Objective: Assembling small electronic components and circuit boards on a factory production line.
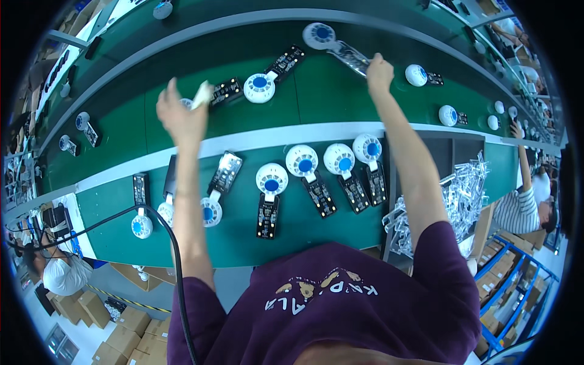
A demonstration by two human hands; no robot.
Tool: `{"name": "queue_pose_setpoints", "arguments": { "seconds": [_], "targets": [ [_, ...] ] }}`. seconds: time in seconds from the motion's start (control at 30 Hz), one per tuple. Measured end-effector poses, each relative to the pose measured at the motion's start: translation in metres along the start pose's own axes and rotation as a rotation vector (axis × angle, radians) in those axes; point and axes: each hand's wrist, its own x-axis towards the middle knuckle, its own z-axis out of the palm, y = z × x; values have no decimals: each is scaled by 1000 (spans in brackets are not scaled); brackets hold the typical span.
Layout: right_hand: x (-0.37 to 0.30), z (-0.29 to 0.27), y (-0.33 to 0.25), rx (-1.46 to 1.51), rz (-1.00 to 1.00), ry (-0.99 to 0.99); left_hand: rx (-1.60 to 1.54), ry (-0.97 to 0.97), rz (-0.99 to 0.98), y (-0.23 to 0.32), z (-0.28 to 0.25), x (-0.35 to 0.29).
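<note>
My right hand (pixel 380 74) is closed on the board end of a white round device (pixel 320 36) with a blue centre. Its attached board (pixel 351 58) is blurred and has a clear, shiny look. My left hand (pixel 181 115) reaches over the green belt with fingers apart, and something white, perhaps a finger cover, shows at one fingertip. Beneath and beside that hand lies another device, mostly hidden, whose black circuit board (pixel 225 90) points right. Between my hands rests a device with a white round head (pixel 260 88) and black board.
Several similar devices (pixel 272 178) lie along the green near table (pixel 243 249). At right, a dark tray holds a heap of clear plastic parts (pixel 459 194). A pale rail (pixel 292 132) separates table and belt. A black cable (pixel 177 255) crosses near my left forearm. Other people work at both sides.
</note>
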Motion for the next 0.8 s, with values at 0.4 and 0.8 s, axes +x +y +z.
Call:
{"name": "queue_pose_setpoints", "arguments": {
  "seconds": [0.4, 0.8],
  "targets": [
    [-76, 97, -123, -334, -1489, -517, 7, -407, -126, -62, -60, -11],
    [-126, -50, -88, -102, -987, -755, 357, -381, -390, -34, -139, -166]
  ]
}}
